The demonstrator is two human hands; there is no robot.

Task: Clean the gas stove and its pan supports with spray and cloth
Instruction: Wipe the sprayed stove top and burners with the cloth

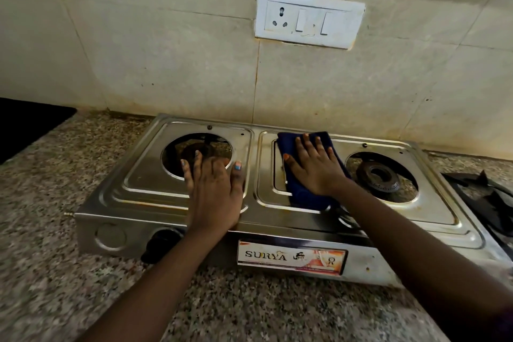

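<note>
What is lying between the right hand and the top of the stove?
In the head view, a folded blue cloth lies between the right hand and the stove top; the straight fingers press it flat.

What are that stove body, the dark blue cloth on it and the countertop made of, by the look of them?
Stove body: likely stainless steel, shiny and reflective with pressed ridges. Dark blue cloth under the right hand: soft fabric, perhaps microfibre; it folds thickly and looks matte. Countertop: speckled brown-grey stone, probably polished granite.
</note>
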